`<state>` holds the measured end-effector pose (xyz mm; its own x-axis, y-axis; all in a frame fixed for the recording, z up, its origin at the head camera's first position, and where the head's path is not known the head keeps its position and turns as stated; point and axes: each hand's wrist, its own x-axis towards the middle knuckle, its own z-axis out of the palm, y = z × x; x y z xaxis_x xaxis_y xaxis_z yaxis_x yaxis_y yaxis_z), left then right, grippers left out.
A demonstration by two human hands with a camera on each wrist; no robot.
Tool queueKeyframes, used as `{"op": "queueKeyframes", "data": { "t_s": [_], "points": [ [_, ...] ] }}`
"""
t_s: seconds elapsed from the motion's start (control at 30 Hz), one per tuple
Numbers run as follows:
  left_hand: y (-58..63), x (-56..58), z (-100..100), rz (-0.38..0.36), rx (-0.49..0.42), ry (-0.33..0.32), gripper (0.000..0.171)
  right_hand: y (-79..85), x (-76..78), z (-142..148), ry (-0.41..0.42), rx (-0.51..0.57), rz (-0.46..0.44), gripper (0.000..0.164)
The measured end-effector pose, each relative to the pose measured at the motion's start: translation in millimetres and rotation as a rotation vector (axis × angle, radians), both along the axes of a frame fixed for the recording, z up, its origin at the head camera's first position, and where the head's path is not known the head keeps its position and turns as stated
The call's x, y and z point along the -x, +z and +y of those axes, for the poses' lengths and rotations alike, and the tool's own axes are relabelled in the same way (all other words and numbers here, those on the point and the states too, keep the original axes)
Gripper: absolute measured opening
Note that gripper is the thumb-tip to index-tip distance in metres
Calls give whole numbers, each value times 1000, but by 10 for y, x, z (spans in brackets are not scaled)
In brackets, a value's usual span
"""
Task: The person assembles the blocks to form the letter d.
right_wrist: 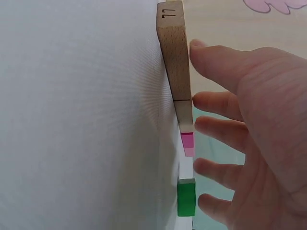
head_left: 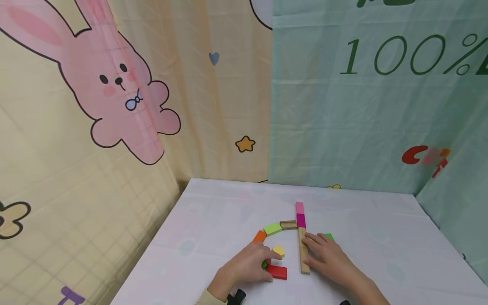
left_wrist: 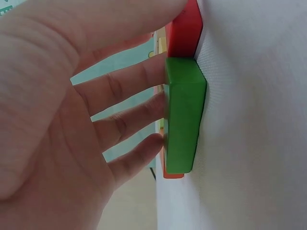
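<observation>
Small coloured blocks lie on a white-covered table. My left hand is low over a green block and a red block set end to end. Its thumb overlaps the red block in the left wrist view, and the other fingers stretch along the green one. In the head view my left index finger is beside a yellow block. My right hand rests at the right side of a straight row of plain wooden blocks, fingers spread and loosely straight. Past that row come a magenta block and a pink block.
From the row a curve runs leftward: a brown wooden block, a lime block and an orange block. Another green block lies just beyond my right hand. Printed curtains hang behind the table.
</observation>
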<state>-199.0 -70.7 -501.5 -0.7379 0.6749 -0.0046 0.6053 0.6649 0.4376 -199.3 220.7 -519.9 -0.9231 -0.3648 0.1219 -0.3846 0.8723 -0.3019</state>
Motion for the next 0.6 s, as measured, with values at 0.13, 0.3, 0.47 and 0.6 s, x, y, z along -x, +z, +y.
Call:
{"op": "queueKeyframes", "data": {
  "t_s": [0.13, 0.3, 0.47, 0.6],
  "points": [
    [3, 8, -16, -6, -18, -4, 44, 22, 9, -10, -2, 22, 29, 65],
    [-22, 13, -62, -9, -40, -10, 34, 30, 23, -50, -12, 83, 52, 60],
    [-43, -2, -54, 4, -55, -20, 28, 86, -5, -78, -51, 113, 78, 52],
    [-38, 9, -25, 16, -42, -20, 24, 126, -30, -130, -47, 155, 107, 44]
  ]
}}
